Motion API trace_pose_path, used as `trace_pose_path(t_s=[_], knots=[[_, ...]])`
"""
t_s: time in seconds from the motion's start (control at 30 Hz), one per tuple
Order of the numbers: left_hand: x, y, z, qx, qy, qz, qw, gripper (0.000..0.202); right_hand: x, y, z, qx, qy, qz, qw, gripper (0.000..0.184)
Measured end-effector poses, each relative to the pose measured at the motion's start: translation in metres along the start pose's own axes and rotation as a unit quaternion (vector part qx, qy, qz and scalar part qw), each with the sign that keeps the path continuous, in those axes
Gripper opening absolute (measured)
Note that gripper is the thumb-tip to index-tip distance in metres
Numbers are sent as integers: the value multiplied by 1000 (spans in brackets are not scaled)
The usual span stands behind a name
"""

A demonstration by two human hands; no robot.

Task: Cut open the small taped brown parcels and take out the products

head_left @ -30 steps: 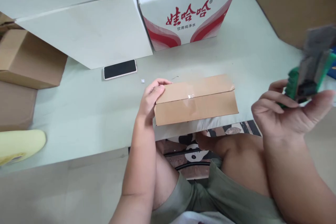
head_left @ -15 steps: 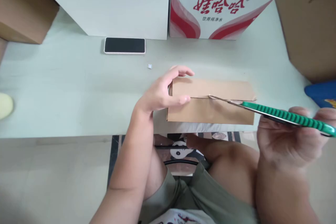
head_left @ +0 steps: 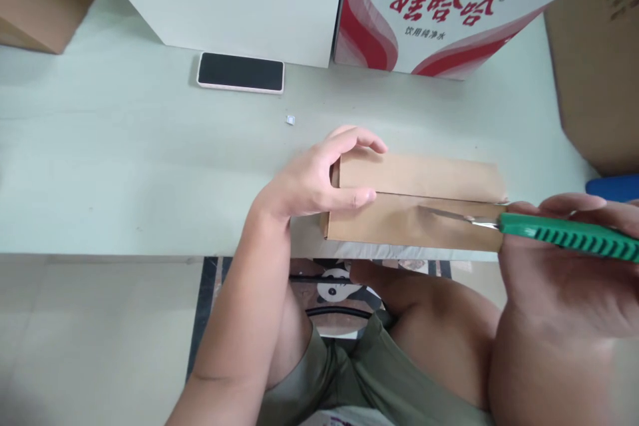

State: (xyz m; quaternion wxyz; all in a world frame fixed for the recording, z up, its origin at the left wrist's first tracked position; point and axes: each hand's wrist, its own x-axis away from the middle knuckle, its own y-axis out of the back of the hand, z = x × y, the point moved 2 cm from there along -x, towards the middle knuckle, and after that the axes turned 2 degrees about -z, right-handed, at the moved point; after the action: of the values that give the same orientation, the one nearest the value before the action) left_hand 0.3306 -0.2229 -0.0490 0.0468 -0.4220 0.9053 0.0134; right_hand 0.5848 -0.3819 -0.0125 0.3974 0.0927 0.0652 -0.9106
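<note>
A long brown cardboard box lies near the table's front edge, with a seam running lengthwise between its top flaps. My left hand grips its left end, the thumb flat on top and the fingers bent over the far side. In my right hand is a utility knife with a green ribbed handle. Its thin blade points left over the near flap, just on my side of the seam. Whether the tip touches the cardboard I cannot tell.
Behind the hands a phone lies beside a tiny white square piece. A white box and a red-and-white carton stand at the back. Large brown boxes flank the table; a blue object sits at the right.
The knife's blade has moved from the seam to the near flap, its handle turning more broadside to the camera. My left hand keeps its hold on the box. The whole view has shifted slightly.
</note>
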Motion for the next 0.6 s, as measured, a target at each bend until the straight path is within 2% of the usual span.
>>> trace_pose_path(t_s=[0.13, 0.23, 0.4, 0.6], knots=[[2, -1, -2, -10, 17, -8, 1000, 44, 14, 15, -2, 16, 20, -32, 999, 31], [3, -2, -3, -23, 30, 1, 999, 48, 26, 22, -6, 21, -7, -59, 998, 34], [2, -4, -5, -42, 22, 4, 999, 50, 34, 10, -5, -27, 47, -73, 996, 40], [-1, -4, -8, -17, 42, -18, 999, 50, 38, 1, -10, 15, 64, -66, 996, 45]])
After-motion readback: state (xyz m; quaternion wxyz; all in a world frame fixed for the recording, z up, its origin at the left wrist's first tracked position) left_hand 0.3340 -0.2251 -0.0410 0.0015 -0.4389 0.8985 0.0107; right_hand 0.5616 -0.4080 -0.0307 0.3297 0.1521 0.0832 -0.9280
